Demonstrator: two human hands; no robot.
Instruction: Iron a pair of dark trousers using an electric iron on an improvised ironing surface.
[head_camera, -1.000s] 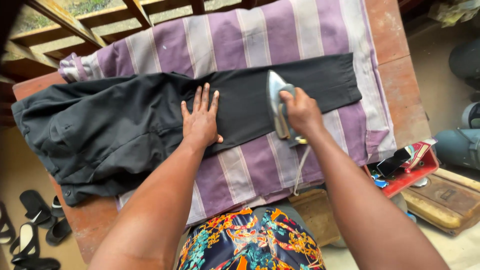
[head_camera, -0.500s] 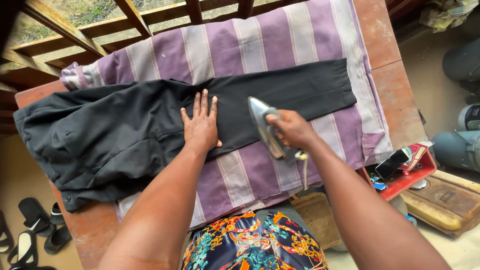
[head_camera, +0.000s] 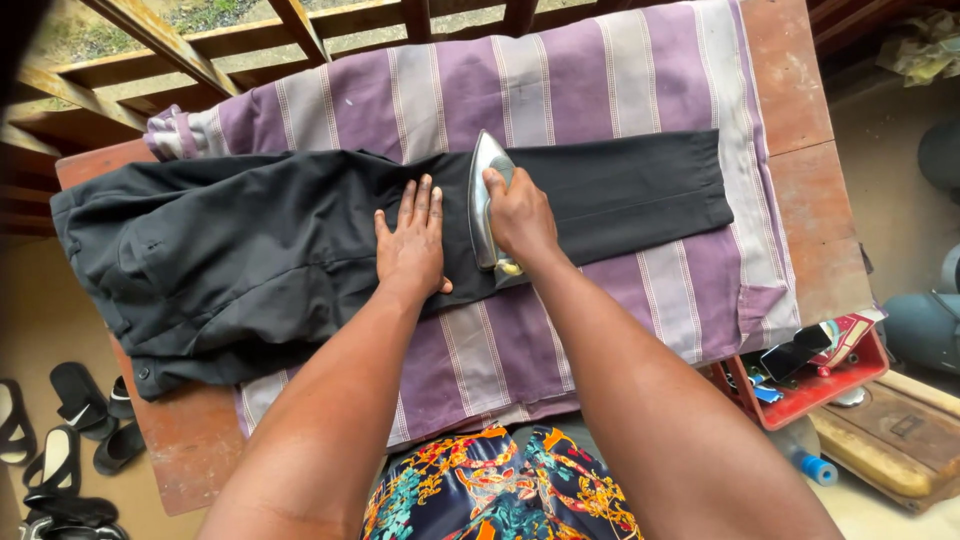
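Black trousers (head_camera: 230, 255) lie spread across a purple and white striped cloth (head_camera: 560, 80) on a reddish wooden table (head_camera: 800, 170). My left hand (head_camera: 412, 247) presses flat on the trouser leg, fingers apart. Just to its right, my right hand (head_camera: 520, 215) grips the handle of a silver iron (head_camera: 485, 190), which rests on the same leg with its tip pointing away from me. The two hands nearly touch.
A wooden railing (head_camera: 200, 40) runs behind the table. Black sandals (head_camera: 70, 430) lie on the floor at the left. A red tray (head_camera: 810, 375) with a phone and small items sits low at the right, beside a wooden board (head_camera: 890, 440) and a dark container (head_camera: 925, 325).
My right hand has slid the iron leftward along the trouser leg, from the middle of the leg to right beside my left hand. The left hand stayed pressed in place.
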